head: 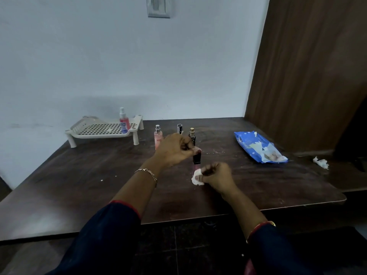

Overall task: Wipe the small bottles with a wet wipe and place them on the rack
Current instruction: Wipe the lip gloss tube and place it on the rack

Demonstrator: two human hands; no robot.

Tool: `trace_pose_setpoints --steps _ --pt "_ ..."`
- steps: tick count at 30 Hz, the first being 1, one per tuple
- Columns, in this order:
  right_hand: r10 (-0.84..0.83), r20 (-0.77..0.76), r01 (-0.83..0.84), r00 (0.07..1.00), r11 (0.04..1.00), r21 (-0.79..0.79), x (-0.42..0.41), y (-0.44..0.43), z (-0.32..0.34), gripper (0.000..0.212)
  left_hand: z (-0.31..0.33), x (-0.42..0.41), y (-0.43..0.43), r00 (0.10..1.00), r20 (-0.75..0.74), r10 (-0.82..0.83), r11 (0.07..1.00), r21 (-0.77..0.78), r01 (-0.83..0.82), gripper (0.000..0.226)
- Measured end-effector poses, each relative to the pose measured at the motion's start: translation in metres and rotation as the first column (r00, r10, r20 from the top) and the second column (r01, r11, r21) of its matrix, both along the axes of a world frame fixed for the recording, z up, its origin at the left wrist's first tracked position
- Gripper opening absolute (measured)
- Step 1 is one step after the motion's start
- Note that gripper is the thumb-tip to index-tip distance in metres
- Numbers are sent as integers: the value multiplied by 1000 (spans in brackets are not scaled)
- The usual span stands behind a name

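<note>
Right hand (216, 175), centre frame, pinches the soft wipe (196, 178) round a light, probably slippery bottle (196, 158) that the left hand (174, 148) grips by its cap.

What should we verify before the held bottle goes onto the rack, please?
1. Left hand's grip on the black-capped bottle: ok, fingers curled round its top.
2. Wet wipe in right hand, at the bottle's lower end: ok.
3. Bottle wiped all over: cannot tell.
4. Free room on the rack: ok, only one spray bottle stands there.
5. Clearance from the pink bottle behind the left hand: cannot tell.
</note>
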State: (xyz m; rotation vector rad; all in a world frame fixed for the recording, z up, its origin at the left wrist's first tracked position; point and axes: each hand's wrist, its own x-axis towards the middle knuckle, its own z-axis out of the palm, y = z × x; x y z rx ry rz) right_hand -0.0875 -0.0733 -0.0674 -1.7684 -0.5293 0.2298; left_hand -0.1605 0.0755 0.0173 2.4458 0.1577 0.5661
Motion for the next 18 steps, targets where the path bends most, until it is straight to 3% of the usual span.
trace_pose_setpoints --steps 2,5,10,15,18 --pt "-1 50 3 999 999 -38 1 1 5 22 -1 1 2 1000 -14 -16 1000 -26 16 20" --pt "-53 49 52 997 998 28 -1 0 11 19 0 4 5 996 -28 -81 984 -163 75 17" --pt "-18 -2 18 1000 996 92 -9 -3 14 18 3 1 7 977 -35 -211 868 -465 170 18" --pt "45 12 -46 999 994 101 -13 -2 15 22 -1 0 1 997 -22 -71 834 -549 47 11" --pt "73 14 -74 997 990 118 -17 2 15 22 -3 -2 -8 1000 16 -19 769 -639 25 6"
